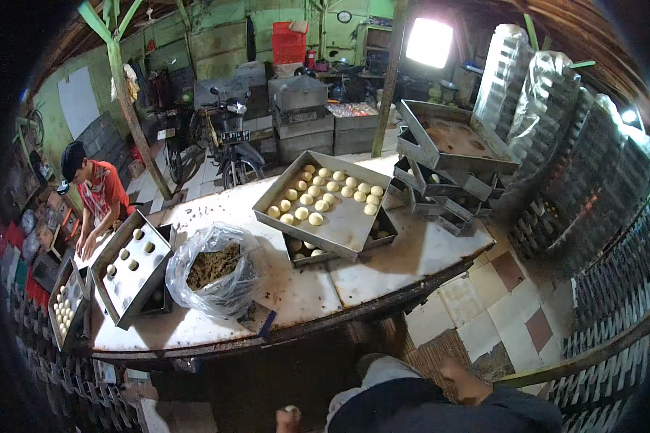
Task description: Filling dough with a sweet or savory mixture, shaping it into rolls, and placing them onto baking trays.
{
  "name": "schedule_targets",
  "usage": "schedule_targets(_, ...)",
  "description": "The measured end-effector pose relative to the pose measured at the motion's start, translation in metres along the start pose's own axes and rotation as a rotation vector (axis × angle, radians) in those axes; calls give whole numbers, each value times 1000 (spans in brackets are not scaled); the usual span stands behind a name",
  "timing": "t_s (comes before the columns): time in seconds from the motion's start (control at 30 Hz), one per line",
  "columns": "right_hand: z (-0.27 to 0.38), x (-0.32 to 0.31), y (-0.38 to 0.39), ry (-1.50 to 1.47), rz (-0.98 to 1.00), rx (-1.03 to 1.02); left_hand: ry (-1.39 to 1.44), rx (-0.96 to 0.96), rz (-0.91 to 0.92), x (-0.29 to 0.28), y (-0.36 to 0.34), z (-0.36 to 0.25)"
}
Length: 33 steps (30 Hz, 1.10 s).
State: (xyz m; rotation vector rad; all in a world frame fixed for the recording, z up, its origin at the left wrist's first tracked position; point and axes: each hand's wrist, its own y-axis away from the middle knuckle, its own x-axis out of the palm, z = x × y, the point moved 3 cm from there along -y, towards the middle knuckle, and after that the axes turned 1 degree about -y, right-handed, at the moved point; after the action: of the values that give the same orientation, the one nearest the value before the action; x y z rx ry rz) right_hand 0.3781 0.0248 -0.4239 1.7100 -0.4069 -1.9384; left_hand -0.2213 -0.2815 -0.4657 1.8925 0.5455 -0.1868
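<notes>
Your left hand pinches a pale lump; your right hand is too unclear to tell. Ahead, pale balls dot a metal tray.

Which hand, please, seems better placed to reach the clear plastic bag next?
Probably the left: the left hand is nearer the clear plastic bag, though it may hold something pale; the right hand is farther right.

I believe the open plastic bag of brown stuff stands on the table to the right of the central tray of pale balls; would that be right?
Not quite: the side is wrong. As the head view shows, the open plastic bag of brown stuff stands on the table to the left of the central tray of pale balls.
</notes>
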Motion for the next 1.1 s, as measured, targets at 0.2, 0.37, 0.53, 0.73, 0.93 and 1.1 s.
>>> schedule_targets(0.2, -163, 108, 88, -392, 263, 500, 78, 406, -330, -70, -16, -155)
schedule_targets(0.37, -161, 108, 94, -328, 212, 523, 255, 300, -166, 8, -17, -196)
schedule_targets(0.53, -128, 50, 51, -229, 208, 373, -296, 582, -196, 95, -19, -88)
schedule_targets(0.73, -130, -57, -11, -468, 74, 258, -586, 605, -80, 155, 40, -110)
schedule_targets(0.93, -119, -145, -117, -362, -187, -126, -875, 966, -190, 245, 90, -197)
schedule_targets(1.1, -44, -242, -155, -1047, 123, -217, -1108, 1135, -294, 284, 104, -163)
